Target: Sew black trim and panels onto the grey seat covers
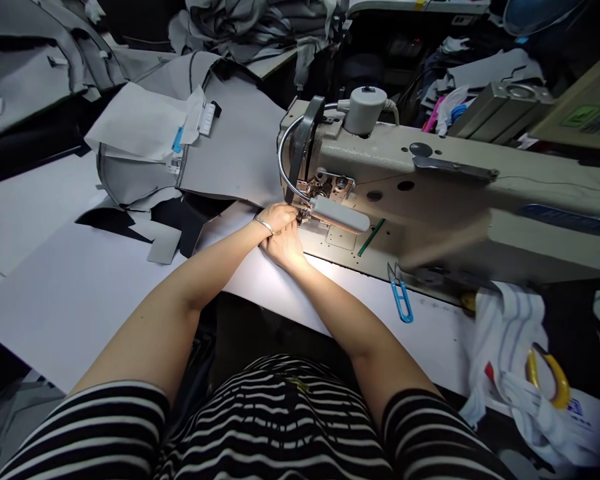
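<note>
My left hand (279, 217), with a bracelet at the wrist, is by the presser foot (303, 215) of a sewing machine (380, 157). Its closed fingers are on the edge of a large grey fabric panel (235, 137). Just below it, against it, my right hand (286, 247) has its fingers bent and pressed together on the same edge. The fingertips and the fabric under them are mostly hidden. A lamp (341, 215) on a flexible metal neck lights this spot. The panel spreads left and back from my hands, with a white sheet and labels on it.
Blue thread snips (401, 293) and a green stick (371, 237) lie right of my hands. Yellow-handled scissors (550, 377) rest among striped cloth strips (510, 320) at the right. Dark and grey scraps (164, 241) lie left. Grey fabric piles (260, 27) stand behind.
</note>
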`<move>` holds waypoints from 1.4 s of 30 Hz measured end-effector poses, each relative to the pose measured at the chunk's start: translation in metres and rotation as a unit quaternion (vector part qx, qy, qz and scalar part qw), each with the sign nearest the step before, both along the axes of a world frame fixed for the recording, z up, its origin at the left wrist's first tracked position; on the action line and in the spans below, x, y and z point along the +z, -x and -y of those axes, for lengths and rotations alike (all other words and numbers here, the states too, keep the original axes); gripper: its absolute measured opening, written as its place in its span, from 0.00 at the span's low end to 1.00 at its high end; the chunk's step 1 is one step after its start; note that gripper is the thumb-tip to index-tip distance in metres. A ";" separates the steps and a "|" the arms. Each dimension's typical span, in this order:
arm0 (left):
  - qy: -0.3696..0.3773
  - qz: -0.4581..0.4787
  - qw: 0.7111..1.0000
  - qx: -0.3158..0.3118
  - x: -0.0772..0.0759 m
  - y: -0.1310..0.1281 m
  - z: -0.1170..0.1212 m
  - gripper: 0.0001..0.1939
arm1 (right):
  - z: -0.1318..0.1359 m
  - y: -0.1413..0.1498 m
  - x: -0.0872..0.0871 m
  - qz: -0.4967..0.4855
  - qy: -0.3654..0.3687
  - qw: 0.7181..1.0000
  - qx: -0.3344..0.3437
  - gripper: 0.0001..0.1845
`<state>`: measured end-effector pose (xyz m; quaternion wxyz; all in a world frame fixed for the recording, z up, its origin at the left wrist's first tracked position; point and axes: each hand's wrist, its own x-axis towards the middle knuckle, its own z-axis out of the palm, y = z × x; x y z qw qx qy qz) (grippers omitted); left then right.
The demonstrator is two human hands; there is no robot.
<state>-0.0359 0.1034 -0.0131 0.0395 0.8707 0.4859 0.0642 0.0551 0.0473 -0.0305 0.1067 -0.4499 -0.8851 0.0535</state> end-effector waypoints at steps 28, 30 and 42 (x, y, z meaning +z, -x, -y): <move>-0.107 -0.006 0.968 0.227 0.011 0.066 0.034 0.21 | -0.004 -0.188 0.045 0.262 -0.096 0.945 -0.170 0.19; -0.126 0.028 0.964 0.231 0.004 0.093 0.063 0.21 | -0.007 -0.197 0.045 0.287 -0.117 0.944 -0.110 0.18; -0.272 0.083 0.926 0.248 -0.012 0.177 0.267 0.19 | 0.069 -0.110 0.065 -0.155 -0.230 0.941 0.194 0.08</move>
